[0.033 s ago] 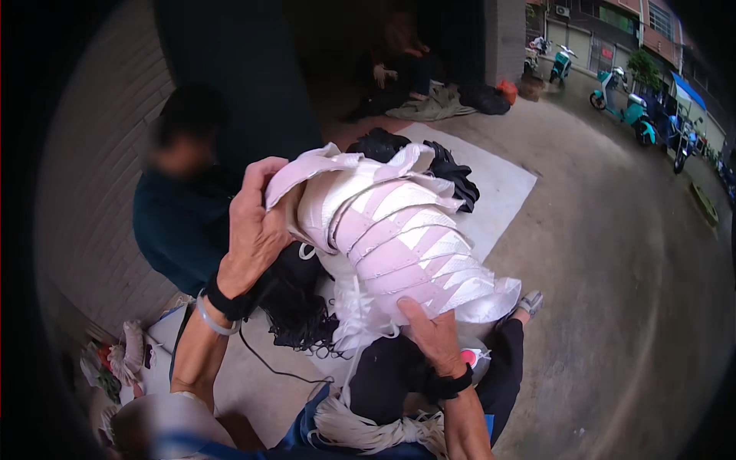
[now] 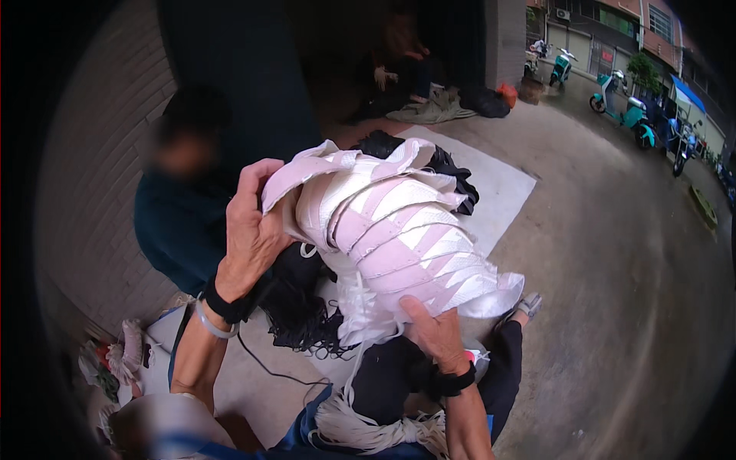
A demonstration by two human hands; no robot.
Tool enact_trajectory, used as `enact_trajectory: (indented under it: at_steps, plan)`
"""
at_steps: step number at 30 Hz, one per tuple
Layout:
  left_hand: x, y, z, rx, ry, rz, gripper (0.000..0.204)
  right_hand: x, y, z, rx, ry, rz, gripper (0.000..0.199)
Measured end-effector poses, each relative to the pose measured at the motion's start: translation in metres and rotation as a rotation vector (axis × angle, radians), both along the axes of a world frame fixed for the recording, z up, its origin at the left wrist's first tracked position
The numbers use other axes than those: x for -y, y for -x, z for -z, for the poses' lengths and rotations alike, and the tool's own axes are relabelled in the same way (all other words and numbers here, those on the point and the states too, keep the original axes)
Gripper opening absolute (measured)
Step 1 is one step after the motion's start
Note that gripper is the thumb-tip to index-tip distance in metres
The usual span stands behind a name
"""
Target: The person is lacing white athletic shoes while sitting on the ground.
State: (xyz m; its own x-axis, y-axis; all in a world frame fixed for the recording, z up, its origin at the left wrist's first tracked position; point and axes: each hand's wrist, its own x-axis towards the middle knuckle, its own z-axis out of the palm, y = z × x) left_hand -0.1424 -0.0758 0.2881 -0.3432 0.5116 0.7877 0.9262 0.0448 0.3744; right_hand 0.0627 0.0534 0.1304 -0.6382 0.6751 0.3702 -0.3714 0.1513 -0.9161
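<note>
Both my hands hold up a thick bundle of overlapping pink and white fabric pieces (image 2: 391, 241), fanned in layers like scales. My left hand (image 2: 253, 222) grips its upper left end, fingers wrapped behind the folded pink edge. At the bundle's lower edge is my right hand (image 2: 437, 333), its thumb pressed on the fabric and its other fingers mostly hidden beneath. White strips (image 2: 359, 307) hang below the bundle. Across my lap lies a tied hank of off-white cords (image 2: 368, 429).
A black pile with looped edges (image 2: 303, 314) lies under my left forearm. More black pieces (image 2: 452, 172) rest on a pale sheet (image 2: 502, 188) beyond the bundle. A person in dark clothing (image 2: 176, 207) sits at left; another sits in the dark doorway. Scooters (image 2: 632, 115) stand far right.
The bundle and both hands have shifted only very slightly. Both hands keep the same hold.
</note>
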Motion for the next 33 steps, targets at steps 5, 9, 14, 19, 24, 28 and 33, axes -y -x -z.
enact_trajectory:
  at_steps: [5, 9, 14, 19, 24, 28, 33]
  plan:
    - [0.027, -0.041, 0.01, -0.091, 0.005, 0.039, 0.025, -0.013, -0.019, 0.024, -0.223, 0.442, -0.172, 0.055]
    - [0.04, -0.081, 0.021, -0.043, 0.009, 0.147, 0.023, 0.005, -0.063, 0.084, -0.364, 0.83, -0.204, 0.07]
    - [0.046, -0.117, 0.02, -0.034, 0.103, 0.21, 0.024, 0.045, -0.116, 0.131, -0.492, 0.891, -0.286, 0.083]
    - [0.065, -0.158, 0.002, 0.043, 0.164, 0.191, 0.029, 0.051, -0.153, 0.141, -0.468, 0.829, -0.402, 0.089]
    - [0.113, -0.202, 0.046, -0.045, 0.37, 0.49, 0.041, 0.053, -0.152, 0.151, -0.359, 1.035, -0.131, 0.065]
    - [0.11, -0.196, 0.099, 0.037, 0.408, 0.466, 0.047, 0.062, -0.142, 0.151, -0.294, 1.143, 0.01, 0.052]
    - [0.138, -0.159, 0.105, 0.501, 0.434, 0.806, 0.052, 0.05, -0.14, 0.137, -0.238, 1.085, -0.006, 0.055]
